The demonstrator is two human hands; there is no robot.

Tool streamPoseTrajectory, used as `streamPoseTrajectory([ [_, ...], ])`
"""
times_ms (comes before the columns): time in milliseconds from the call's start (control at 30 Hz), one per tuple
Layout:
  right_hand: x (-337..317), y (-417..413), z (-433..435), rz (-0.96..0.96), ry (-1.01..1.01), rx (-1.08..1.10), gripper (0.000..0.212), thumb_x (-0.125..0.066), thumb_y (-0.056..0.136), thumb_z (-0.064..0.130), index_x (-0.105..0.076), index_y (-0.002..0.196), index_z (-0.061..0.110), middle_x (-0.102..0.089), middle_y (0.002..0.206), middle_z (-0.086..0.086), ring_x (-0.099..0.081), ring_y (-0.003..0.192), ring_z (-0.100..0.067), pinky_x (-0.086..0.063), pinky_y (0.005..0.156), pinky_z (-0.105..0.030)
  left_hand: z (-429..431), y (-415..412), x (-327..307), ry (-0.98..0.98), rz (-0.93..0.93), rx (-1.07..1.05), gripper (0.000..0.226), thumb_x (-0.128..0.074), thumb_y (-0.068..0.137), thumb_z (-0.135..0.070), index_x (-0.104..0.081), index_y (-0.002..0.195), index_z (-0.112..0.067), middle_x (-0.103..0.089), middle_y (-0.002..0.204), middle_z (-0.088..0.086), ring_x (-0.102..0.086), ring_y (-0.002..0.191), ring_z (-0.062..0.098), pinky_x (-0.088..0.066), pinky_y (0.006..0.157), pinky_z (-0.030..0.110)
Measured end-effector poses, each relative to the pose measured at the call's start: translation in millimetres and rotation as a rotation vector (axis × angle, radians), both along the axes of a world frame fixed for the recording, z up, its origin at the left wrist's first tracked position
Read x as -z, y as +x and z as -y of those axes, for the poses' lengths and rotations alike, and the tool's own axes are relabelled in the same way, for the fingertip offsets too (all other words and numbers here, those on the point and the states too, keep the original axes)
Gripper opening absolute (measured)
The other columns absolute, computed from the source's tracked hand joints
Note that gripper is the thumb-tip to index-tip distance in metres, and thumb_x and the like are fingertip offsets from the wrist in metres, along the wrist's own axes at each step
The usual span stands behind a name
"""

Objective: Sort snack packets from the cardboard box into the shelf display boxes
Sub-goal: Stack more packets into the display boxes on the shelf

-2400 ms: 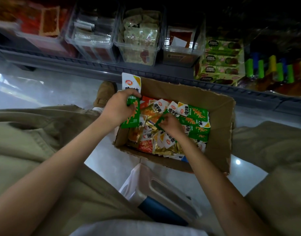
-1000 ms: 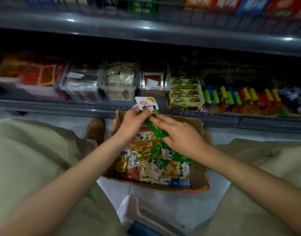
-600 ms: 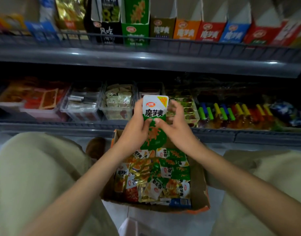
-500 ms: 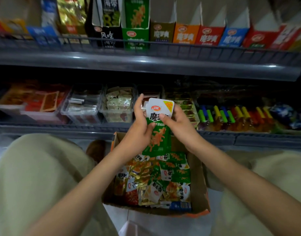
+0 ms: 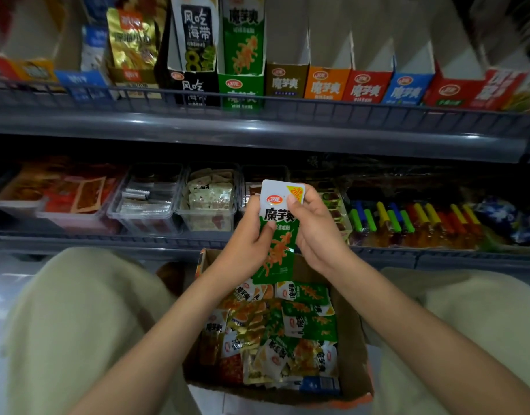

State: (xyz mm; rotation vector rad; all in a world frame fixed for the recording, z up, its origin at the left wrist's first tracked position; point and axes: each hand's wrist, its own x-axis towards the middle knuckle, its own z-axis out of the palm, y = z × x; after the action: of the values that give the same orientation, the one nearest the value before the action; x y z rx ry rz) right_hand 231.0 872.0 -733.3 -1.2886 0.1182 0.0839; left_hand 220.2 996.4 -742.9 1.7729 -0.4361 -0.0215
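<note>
Both hands hold a stack of green and white snack packets [image 5: 278, 235] upright above the cardboard box [image 5: 355, 348]. My left hand [image 5: 248, 250] grips the stack's left side with the thumb across its front. My right hand [image 5: 314, 232] grips the right edge, its thumb on the top corner. The box on the floor between my knees holds several mixed green, gold, red and white packets [image 5: 281, 333]. On the upper shelf stands a row of display boxes: a green one [image 5: 241, 85] with matching packets, then brown [image 5: 284, 83], orange [image 5: 326, 85], red [image 5: 367, 86] and blue [image 5: 407, 88].
A black display box [image 5: 193, 85] and a gold-packet box [image 5: 132, 55] stand left of the green one. The lower shelf carries clear plastic tubs [image 5: 208, 202] of snacks and coloured tubes [image 5: 416, 220]. A grey wire rail [image 5: 257, 106] fronts the upper shelf. My knees flank the box.
My hands lifted the green packets out of the box and brought them together in front of the lower shelf. The view has tilted up, so the upper shelf's display boxes now show.
</note>
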Motion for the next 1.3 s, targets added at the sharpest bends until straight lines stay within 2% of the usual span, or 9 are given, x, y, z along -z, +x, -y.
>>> streamPoseTrajectory([
  [167, -6, -1, -6, 0.008, 0.007, 0.032, 0.016, -0.044, 0.099, 0.011, -0.054, 0.11, 0.016, -0.067, 0.106, -0.008, -0.064, 0.1, -0.02, -0.051, 0.091, -0.037, 8, -1, 1, -0.027, 0.061, -0.102, 0.02, -0.043, 0.098, -0.002, -0.042, 0.113, -0.017, -0.052, 0.095, -0.011, -0.052, 0.085, -0.01, -0.042, 0.072, 0.009],
  [400, -12, 1, -13, -0.02, 0.049, 0.09, 0.02, -0.042, 0.101, 0.014, -0.052, 0.117, 0.015, -0.066, 0.108, -0.008, -0.065, 0.094, -0.015, -0.053, 0.074, -0.026, 8, 1, 1, -0.046, 0.05, -0.186, 0.028, -0.054, 0.094, -0.006, -0.046, 0.112, -0.026, -0.059, 0.099, -0.012, -0.058, 0.092, -0.006, -0.045, 0.075, 0.01],
  [533, -21, 8, -14, 0.02, 0.04, 0.042, 0.019, -0.042, 0.1, 0.013, -0.055, 0.114, 0.016, -0.067, 0.107, -0.007, -0.066, 0.097, -0.018, -0.055, 0.082, -0.031, 6, 6, -6, -0.056, 0.089, -0.219, 0.031, -0.052, 0.095, -0.005, -0.045, 0.108, -0.032, -0.06, 0.099, -0.007, -0.059, 0.09, -0.001, -0.048, 0.074, 0.015],
  [700, -54, 34, -4, 0.298, -0.324, -0.081, 0.019, -0.052, 0.095, 0.012, -0.053, 0.103, 0.029, -0.065, 0.106, 0.005, -0.063, 0.1, -0.008, -0.052, 0.084, -0.021, -2, 35, -38, -0.007, 0.252, -0.271, 0.024, -0.05, 0.096, -0.008, -0.042, 0.102, -0.03, -0.056, 0.092, -0.012, -0.057, 0.082, -0.005, -0.046, 0.066, 0.014],
  [800, -74, 48, 3, 0.371, -0.402, -0.125, 0.024, -0.057, 0.092, 0.01, -0.054, 0.107, 0.029, -0.064, 0.111, 0.007, -0.061, 0.101, -0.005, -0.05, 0.08, -0.015, -5, 60, -60, 0.06, 0.434, -0.313, 0.017, -0.048, 0.094, -0.026, -0.04, 0.109, -0.023, -0.053, 0.098, -0.02, -0.055, 0.088, -0.005, -0.047, 0.072, 0.022],
  [900, -84, 56, 5, 0.437, -0.341, -0.078, 0.033, -0.056, 0.091, 0.003, -0.053, 0.106, 0.032, -0.065, 0.109, 0.006, -0.059, 0.071, 0.004, -0.046, 0.058, -0.011, -2, 83, -72, 0.149, 0.598, -0.316, 0.033, -0.041, 0.093, -0.037, -0.039, 0.12, -0.017, -0.054, 0.102, -0.007, -0.057, 0.088, 0.013, -0.051, 0.067, 0.041],
  [1000, -88, 64, 6, 0.502, -0.36, -0.041, 0.032, -0.052, 0.094, 0.003, -0.049, 0.105, 0.034, -0.066, 0.102, 0.008, -0.049, 0.049, -0.004, -0.038, 0.045, -0.015, 1, 96, -79, 0.161, 0.698, -0.3, 0.033, -0.038, 0.094, -0.04, -0.032, 0.122, -0.022, -0.053, 0.111, 0.001, -0.057, 0.087, 0.018, -0.051, 0.063, 0.045],
  [1167, -106, 94, 1, 0.717, -0.61, -0.072, 0.027, -0.043, 0.098, 0.009, -0.039, 0.101, 0.035, -0.06, 0.087, 0.006, -0.06, 0.058, -0.013, -0.042, 0.052, -0.015, -16, 120, -100, 0.246, 0.778, -0.332, 0.039, -0.041, 0.092, -0.046, -0.029, 0.121, -0.023, -0.05, 0.1, -0.008, -0.062, 0.076, 0.019, -0.054, 0.057, 0.038],
  [1300, -138, 125, -9, 0.885, -0.507, 0.031, 0.024, -0.04, 0.099, 0.006, -0.037, 0.101, 0.029, -0.055, 0.09, 0.004, -0.06, 0.061, -0.012, -0.048, 0.057, -0.021, -40, 141, -103, 0.224, 0.797, -0.53, 0.042, -0.049, 0.089, -0.042, -0.032, 0.123, -0.026, -0.05, 0.115, 0.0, -0.05, 0.086, -0.001, -0.049, 0.064, 0.021],
])
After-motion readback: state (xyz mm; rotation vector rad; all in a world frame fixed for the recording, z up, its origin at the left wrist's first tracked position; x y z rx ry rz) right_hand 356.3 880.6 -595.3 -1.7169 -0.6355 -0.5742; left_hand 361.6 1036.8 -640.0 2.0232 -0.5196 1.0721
